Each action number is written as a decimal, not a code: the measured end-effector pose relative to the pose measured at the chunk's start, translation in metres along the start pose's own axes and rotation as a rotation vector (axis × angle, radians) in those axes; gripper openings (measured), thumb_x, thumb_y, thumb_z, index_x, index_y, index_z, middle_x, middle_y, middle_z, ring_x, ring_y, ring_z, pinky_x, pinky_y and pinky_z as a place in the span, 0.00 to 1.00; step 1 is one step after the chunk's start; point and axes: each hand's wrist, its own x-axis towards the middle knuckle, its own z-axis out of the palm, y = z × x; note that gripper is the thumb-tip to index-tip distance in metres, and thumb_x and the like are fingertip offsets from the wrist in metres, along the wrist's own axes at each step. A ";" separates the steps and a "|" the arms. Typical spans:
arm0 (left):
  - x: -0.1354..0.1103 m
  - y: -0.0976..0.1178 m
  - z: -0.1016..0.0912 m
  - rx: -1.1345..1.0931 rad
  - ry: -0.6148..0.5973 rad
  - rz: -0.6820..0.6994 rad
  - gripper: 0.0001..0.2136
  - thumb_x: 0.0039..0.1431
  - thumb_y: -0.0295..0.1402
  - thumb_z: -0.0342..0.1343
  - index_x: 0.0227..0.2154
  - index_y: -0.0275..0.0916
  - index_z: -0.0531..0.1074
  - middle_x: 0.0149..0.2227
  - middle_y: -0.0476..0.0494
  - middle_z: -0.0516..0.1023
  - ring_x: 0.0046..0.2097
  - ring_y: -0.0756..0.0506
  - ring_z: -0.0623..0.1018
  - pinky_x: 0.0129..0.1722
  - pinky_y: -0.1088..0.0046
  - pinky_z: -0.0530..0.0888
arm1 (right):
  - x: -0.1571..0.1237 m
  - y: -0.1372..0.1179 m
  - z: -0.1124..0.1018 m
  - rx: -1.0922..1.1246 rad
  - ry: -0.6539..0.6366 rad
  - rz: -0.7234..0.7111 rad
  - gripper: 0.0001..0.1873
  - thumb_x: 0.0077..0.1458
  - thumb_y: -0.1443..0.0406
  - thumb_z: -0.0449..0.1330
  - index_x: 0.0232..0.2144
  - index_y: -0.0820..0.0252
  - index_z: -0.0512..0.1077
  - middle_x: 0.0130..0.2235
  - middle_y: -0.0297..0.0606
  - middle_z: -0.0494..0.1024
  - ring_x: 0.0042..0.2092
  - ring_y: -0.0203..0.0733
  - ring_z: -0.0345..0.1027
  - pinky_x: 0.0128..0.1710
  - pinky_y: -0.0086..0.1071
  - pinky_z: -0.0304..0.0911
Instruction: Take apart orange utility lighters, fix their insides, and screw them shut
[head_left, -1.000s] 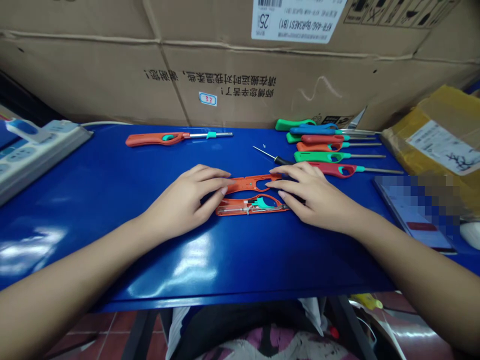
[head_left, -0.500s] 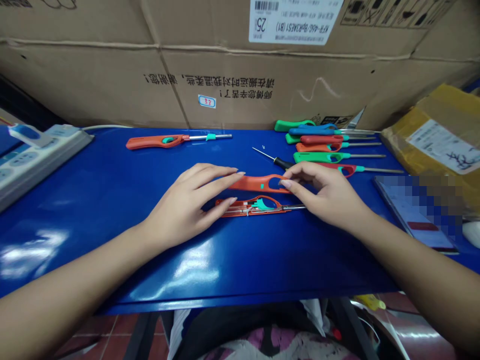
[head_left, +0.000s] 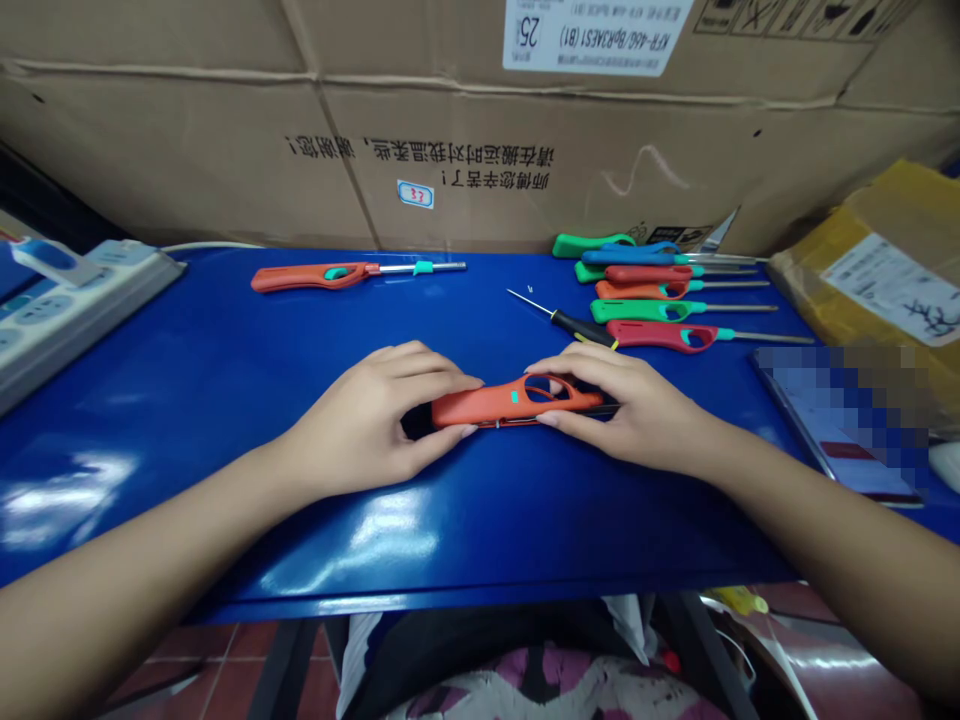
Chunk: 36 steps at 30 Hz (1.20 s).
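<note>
On the blue table, directly before me, lies an orange lighter point(head_left: 484, 402) with its upper shell half resting over the lower half. A thin gap with a bit of wire shows along its near edge. My left hand point(head_left: 382, 415) grips the rounded handle end between thumb and fingers. The trigger-loop end is pinched by my right hand point(head_left: 634, 405), with the thumb on the near side and fingers on the far side. A small teal piece shows in a slot of the shell. The metal tube is mostly hidden by my right hand.
Beyond my hands lie a black-handled screwdriver point(head_left: 581, 328), a whole orange lighter point(head_left: 315, 277) and several coloured lighters, a crimson one point(head_left: 660, 336) nearest. A power strip point(head_left: 82, 310) is at left, a phone point(head_left: 832, 430) and a taped package point(head_left: 885, 260) at right. A large carton point(head_left: 225, 160) stands behind.
The orange shell half has come down toward me onto the lower half, covering the inner parts. Both hands moved with it and now hold the lighter at its two ends.
</note>
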 end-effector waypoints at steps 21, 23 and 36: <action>0.000 0.001 0.001 0.036 -0.108 -0.088 0.11 0.62 0.34 0.57 0.45 0.39 0.78 0.45 0.44 0.79 0.45 0.43 0.77 0.44 0.66 0.74 | 0.001 0.004 0.009 -0.026 -0.073 -0.008 0.18 0.61 0.61 0.63 0.53 0.57 0.71 0.49 0.43 0.73 0.50 0.47 0.68 0.52 0.42 0.65; 0.000 0.002 0.001 0.040 -0.112 -0.097 0.10 0.62 0.35 0.57 0.44 0.39 0.78 0.45 0.44 0.79 0.46 0.43 0.77 0.43 0.67 0.74 | 0.001 0.005 0.009 -0.028 -0.065 -0.006 0.18 0.62 0.61 0.62 0.53 0.57 0.71 0.49 0.43 0.73 0.50 0.47 0.68 0.52 0.42 0.65; -0.001 0.000 0.002 0.041 -0.115 -0.098 0.11 0.63 0.36 0.57 0.45 0.39 0.77 0.44 0.44 0.79 0.45 0.43 0.77 0.43 0.66 0.75 | 0.000 0.005 0.010 0.032 -0.049 -0.033 0.17 0.64 0.62 0.61 0.54 0.60 0.71 0.49 0.44 0.73 0.48 0.43 0.70 0.48 0.36 0.67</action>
